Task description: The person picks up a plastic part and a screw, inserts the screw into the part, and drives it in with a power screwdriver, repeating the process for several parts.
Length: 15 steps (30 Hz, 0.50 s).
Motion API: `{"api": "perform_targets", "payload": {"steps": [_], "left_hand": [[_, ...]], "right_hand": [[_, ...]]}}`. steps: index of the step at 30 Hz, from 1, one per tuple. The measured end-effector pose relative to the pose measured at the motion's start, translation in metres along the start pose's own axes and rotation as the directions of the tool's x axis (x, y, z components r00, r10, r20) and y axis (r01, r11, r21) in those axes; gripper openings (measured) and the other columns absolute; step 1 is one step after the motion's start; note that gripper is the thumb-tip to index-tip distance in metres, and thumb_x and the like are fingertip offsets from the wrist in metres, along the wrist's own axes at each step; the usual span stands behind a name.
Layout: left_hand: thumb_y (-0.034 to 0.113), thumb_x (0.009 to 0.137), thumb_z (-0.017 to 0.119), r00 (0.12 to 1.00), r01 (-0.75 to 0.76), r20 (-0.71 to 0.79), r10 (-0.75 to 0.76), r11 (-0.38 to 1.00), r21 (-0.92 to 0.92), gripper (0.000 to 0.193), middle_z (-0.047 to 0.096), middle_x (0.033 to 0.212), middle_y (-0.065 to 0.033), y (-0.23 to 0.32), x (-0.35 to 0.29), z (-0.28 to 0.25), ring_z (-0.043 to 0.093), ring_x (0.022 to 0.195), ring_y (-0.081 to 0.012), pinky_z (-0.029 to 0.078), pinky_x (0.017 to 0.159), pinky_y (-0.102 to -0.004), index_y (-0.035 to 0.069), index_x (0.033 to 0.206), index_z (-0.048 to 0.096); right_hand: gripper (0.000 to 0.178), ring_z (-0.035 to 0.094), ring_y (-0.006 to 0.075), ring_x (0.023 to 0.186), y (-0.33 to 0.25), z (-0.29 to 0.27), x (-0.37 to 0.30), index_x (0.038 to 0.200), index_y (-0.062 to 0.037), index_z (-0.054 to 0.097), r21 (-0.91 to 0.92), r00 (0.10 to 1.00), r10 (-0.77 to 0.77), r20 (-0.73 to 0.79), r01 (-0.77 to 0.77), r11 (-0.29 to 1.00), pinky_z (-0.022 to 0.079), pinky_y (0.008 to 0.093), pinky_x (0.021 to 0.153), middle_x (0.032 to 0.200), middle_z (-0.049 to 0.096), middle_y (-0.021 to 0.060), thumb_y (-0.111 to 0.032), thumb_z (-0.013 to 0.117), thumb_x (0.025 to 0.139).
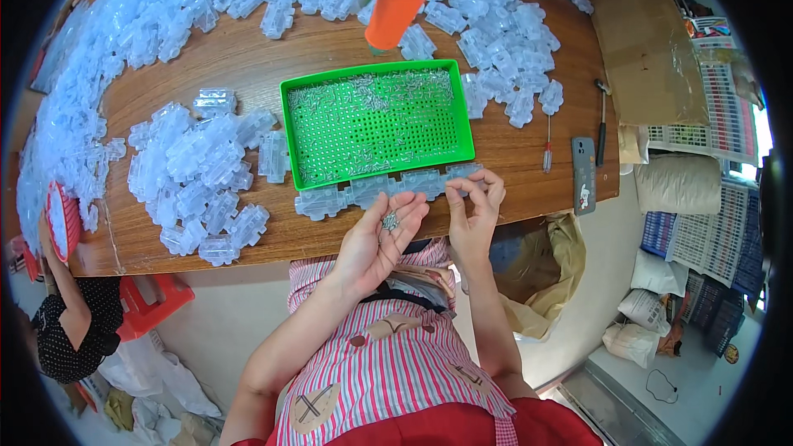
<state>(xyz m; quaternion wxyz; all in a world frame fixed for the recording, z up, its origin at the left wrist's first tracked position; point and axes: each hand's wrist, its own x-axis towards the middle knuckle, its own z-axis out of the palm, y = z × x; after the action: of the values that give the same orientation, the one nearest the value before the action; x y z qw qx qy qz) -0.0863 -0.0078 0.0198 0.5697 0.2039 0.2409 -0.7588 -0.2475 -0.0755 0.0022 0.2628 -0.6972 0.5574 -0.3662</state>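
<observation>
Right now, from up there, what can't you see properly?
In the head view:
Metal bits in the left hand: too small to count.
Right hand: anything it might pinch is too small to tell.
Orange tool: top cut off by the upper edge.
Tan bag: upper part hidden by the table.

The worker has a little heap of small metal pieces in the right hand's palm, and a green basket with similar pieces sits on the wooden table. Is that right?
Not quite: the head view shows the heap of small metal pieces in the palm of the left hand. The green basket with similar pieces does sit on the wooden table.
</observation>
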Motion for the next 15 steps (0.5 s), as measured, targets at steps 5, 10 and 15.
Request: {"api": "perform_targets", "payload": {"steps": [5, 10, 15], "left_hand": [[0.028, 0.103, 0.04, 1.0, -0.022, -0.003, 0.023, 0.995, 0.097, 0.041, 0.052, 0.131, -0.0198, -0.0011, -0.0023, 0.0053, 0.056, 0.119, -0.0254, 0.052, 0.098, -0.0313, -0.006, 0.124, 0.046], [0.028, 0.103, 0.039, 1.0, -0.027, -0.008, 0.028, 0.996, 0.09, 0.04, 0.052, 0.131, -0.02, 0.0011, -0.0021, 0.0048, 0.055, 0.12, -0.0255, 0.051, 0.098, -0.0317, -0.006, 0.124, 0.046], [0.026, 0.102, 0.042, 0.998, -0.056, -0.007, 0.057, 0.996, 0.071, 0.038, 0.052, 0.132, -0.0197, 0.0065, -0.0033, 0.0071, 0.056, 0.12, -0.0269, 0.052, 0.097, -0.0333, -0.004, 0.123, 0.049]], "right_hand": [[0.011, 0.045, 0.0233, 0.09, -0.0017, -0.0029, 0.002, 0.089, -0.0105, 0.071, -0.019, 0.999, -0.039, 0.022, 0.039, 0.999, 0.038, 0.034, 0.083, 0.103, 0.051, 0.0069, -0.008, 0.073, 0.079], [0.014, 0.045, 0.0222, 0.087, -0.001, -0.0009, 0.0028, 0.09, -0.0118, 0.072, -0.067, 0.997, -0.079, 0.005, 0.079, 0.995, 0.04, 0.0328, 0.079, 0.101, 0.053, 0.0059, -0.007, 0.074, 0.078], [0.019, 0.047, 0.0207, 0.084, -0.0025, -0.0015, 0.0027, 0.093, -0.0104, 0.074, -0.037, 0.995, -0.094, -0.018, 0.093, 0.995, 0.042, 0.031, 0.074, 0.096, 0.056, 0.0058, -0.002, 0.074, 0.076]]}}
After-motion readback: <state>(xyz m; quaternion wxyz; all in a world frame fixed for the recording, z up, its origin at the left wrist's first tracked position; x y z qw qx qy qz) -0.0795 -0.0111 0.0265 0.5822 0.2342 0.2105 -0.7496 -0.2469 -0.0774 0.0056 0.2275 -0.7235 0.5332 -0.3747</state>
